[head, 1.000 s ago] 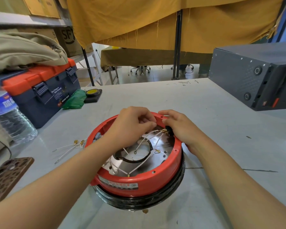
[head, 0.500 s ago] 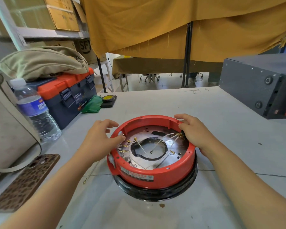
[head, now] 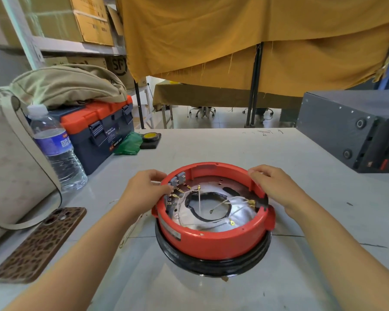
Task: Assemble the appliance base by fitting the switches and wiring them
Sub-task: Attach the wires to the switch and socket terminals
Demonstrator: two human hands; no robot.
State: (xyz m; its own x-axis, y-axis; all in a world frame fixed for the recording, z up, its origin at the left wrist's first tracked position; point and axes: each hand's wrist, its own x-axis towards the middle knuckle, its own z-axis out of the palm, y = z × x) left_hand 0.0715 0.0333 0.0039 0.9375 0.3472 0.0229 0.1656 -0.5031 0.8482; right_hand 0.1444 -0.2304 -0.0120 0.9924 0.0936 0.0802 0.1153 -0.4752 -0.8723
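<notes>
**Base steadied for wiring**

The red base (head: 213,237) is held between both hands: the left hand (head: 144,189) pinches at the grey switches (head: 177,178), the right hand (head: 276,187) curls over the rim. Terminals should be pushed squarely home. Two switches and several loose white wires (head: 220,204) are counted.

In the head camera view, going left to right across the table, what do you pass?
Phone case → water bottle → toolbox → left hand → red appliance base → right hand → grey metal box.
</notes>
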